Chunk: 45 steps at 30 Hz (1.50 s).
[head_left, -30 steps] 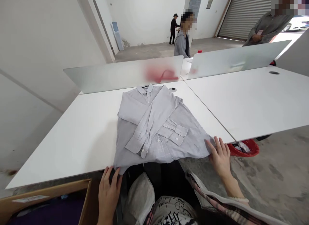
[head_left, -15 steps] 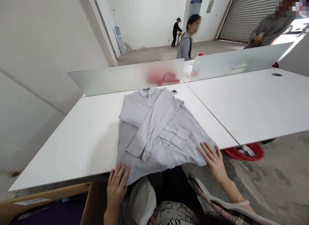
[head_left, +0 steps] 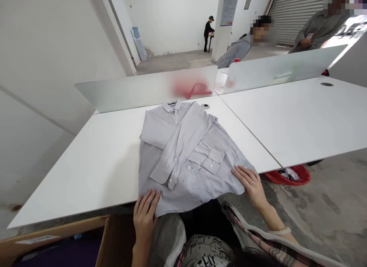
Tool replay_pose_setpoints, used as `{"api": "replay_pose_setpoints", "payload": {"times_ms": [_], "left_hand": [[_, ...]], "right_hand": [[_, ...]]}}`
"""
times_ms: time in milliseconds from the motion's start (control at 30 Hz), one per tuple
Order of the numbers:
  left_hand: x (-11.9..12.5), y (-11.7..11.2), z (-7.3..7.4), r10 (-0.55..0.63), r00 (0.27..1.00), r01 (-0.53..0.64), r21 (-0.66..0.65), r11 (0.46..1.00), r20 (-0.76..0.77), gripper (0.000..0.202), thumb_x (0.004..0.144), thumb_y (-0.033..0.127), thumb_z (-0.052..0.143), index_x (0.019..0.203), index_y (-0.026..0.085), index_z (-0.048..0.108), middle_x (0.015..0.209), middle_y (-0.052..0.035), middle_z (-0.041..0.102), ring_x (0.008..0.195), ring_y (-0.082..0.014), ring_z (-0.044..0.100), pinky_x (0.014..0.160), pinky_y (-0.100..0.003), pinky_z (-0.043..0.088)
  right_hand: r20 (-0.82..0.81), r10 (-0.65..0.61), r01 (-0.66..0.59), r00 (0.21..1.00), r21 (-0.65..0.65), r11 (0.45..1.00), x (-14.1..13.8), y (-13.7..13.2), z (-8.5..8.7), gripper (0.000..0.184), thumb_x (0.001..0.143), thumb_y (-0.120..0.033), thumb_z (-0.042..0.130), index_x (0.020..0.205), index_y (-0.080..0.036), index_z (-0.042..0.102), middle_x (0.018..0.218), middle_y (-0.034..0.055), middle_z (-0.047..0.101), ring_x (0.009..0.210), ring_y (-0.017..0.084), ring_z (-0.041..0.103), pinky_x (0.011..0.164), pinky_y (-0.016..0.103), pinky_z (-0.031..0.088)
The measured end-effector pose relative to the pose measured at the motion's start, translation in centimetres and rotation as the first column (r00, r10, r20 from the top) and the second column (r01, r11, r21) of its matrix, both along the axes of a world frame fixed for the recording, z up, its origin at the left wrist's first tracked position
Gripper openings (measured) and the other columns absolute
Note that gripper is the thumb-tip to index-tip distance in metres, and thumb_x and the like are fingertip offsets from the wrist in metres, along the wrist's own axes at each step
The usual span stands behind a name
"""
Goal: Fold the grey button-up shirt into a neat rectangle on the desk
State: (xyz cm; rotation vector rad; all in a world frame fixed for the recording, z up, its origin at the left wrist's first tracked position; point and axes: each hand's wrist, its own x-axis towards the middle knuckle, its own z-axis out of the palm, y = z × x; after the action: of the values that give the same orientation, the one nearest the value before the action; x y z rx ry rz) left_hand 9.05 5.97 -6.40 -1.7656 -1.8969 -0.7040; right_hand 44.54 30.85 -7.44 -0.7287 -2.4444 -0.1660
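A light grey button shirt (head_left: 186, 152) lies flat on the white table (head_left: 94, 163), collar at the far side, both sleeves folded across its front. Its hem hangs a little over the near table edge. My left hand (head_left: 145, 217) rests on the hem's left corner with fingers stretched out flat. My right hand (head_left: 249, 183) lies on the hem's right corner, fingers also spread and flat on the cloth. Neither hand grips the fabric.
Frosted divider panels (head_left: 149, 89) stand along the table's far edge. A second white table (head_left: 301, 118) adjoins on the right. A red basket (head_left: 289, 177) with cloth sits on the floor under it. A cardboard box (head_left: 57, 240) stands at lower left. Three people are beyond the dividers.
Both hands have slid inward and up onto the shirt's hem corners. The person in the grey hoodie behind the dividers has walked to the right.
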Motion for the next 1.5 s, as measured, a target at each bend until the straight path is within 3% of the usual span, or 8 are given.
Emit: {"api": "replay_pose_setpoints", "payload": {"times_ms": [200, 367, 667, 800, 933, 1067, 1233, 1500], "left_hand": [[-0.8, -0.2, 1.9, -0.009, 0.999, 0.009, -0.001, 1.0, 0.048, 0.038, 0.088, 0.024, 0.038, 0.117, 0.017, 0.061, 0.109, -0.0089, 0.069, 0.103, -0.0216, 0.063, 0.1, -0.037, 0.04], [-0.9, -0.4, 1.9, -0.028, 0.999, 0.028, -0.008, 1.0, 0.035, 0.037, 0.086, 0.019, 0.042, 0.119, 0.015, 0.06, 0.11, -0.0096, 0.068, 0.104, -0.0214, 0.063, 0.097, -0.035, 0.042], [-1.4, -1.5, 1.4, -0.065, 0.996, 0.057, -0.121, 0.991, -0.065, 0.062, 0.076, 0.002, 0.038, 0.135, 0.019, 0.046, 0.124, -0.0089, 0.061, 0.117, -0.0225, 0.053, 0.101, -0.037, 0.039], [-1.1, -1.6, 1.3, -0.044, 0.995, 0.03, -0.157, 0.987, -0.09, 0.07, 0.073, 0.002, 0.039, 0.141, 0.02, 0.037, 0.126, -0.0098, 0.059, 0.121, -0.0248, 0.05, 0.102, -0.04, 0.038], [-0.1, -1.2, 1.6, 0.022, 0.992, -0.046, -0.195, 0.98, -0.126, 0.073, 0.07, 0.001, 0.041, 0.141, 0.018, 0.035, 0.126, -0.0116, 0.058, 0.121, -0.0273, 0.05, 0.103, -0.043, 0.036], [1.5, -0.3, 2.7, 0.083, 0.987, -0.115, -0.246, 0.962, -0.136, 0.071, 0.072, 0.003, 0.043, 0.141, 0.014, 0.034, 0.135, -0.0149, 0.05, 0.128, -0.0294, 0.043, 0.107, -0.047, 0.032], [2.7, 1.2, 3.7, 0.044, 0.992, -0.085, -0.364, 0.927, -0.121, 0.067, 0.072, 0.002, 0.042, 0.138, 0.014, 0.041, 0.145, -0.012, 0.039, 0.138, -0.0304, 0.027, 0.111, -0.049, 0.027], [1.5, 0.9, 2.7, -0.03, 0.99, -0.025, -0.387, 0.922, -0.136, 0.077, 0.066, -0.004, 0.036, 0.141, 0.015, 0.038, 0.147, -0.008, 0.037, 0.139, -0.0277, 0.024, 0.112, -0.047, 0.025]], "right_hand": [[-0.078, 0.043, -0.046, 0.996, -0.044, 0.998, 0.3, 0.6, 1.1, 0.049, 0.093, -0.017, 0.033, 0.142, -0.019, 0.038, 0.126, 0.0094, 0.059, 0.119, 0.021, 0.053, 0.093, 0.036, 0.046], [-0.105, 0.061, -0.067, 0.993, -0.055, 0.996, 0.4, 0.4, 1.1, 0.051, 0.093, -0.016, 0.034, 0.144, -0.018, 0.034, 0.125, 0.0106, 0.059, 0.117, 0.02, 0.055, 0.094, 0.035, 0.047], [0.085, 0.0, 0.002, 0.996, -0.028, 1.0, 1.4, 0.1, -0.1, 0.07, 0.082, -0.003, 0.032, 0.149, -0.024, 0.021, 0.145, 0.0069, 0.039, 0.135, 0.022, 0.033, 0.108, 0.047, 0.031], [0.112, -0.038, 0.038, 0.993, -0.003, 0.999, 1.3, -0.2, -0.4, 0.07, 0.08, -0.005, 0.041, 0.146, -0.027, 0.03, 0.148, 0.0066, 0.033, 0.136, 0.025, 0.032, 0.109, 0.046, 0.029], [0.099, -0.092, 0.095, 0.991, -0.028, 0.995, 0.9, -0.6, -0.1, 0.065, 0.076, -0.003, 0.046, 0.137, -0.027, 0.044, 0.144, 0.0073, 0.04, 0.131, 0.026, 0.037, 0.107, 0.045, 0.03], [0.013, -0.078, 0.078, 0.997, 0.001, 0.997, 0.5, -0.6, 0.2, 0.062, 0.078, -0.002, 0.043, 0.135, -0.027, 0.048, 0.134, 0.0084, 0.051, 0.123, 0.026, 0.045, 0.099, 0.043, 0.034], [-0.088, 0.011, -0.008, 0.996, 0.037, 0.999, 0.3, -0.1, 0.5, 0.058, 0.082, -0.003, 0.037, 0.134, -0.024, 0.049, 0.116, 0.009, 0.062, 0.107, 0.024, 0.055, 0.086, 0.038, 0.039], [0.019, 0.083, -0.083, 0.996, -0.01, 0.997, 1.7, 0.8, 1.1, 0.054, 0.085, -0.005, 0.035, 0.132, -0.024, 0.052, 0.117, 0.0087, 0.061, 0.101, 0.022, 0.055, 0.083, 0.038, 0.044]]}}
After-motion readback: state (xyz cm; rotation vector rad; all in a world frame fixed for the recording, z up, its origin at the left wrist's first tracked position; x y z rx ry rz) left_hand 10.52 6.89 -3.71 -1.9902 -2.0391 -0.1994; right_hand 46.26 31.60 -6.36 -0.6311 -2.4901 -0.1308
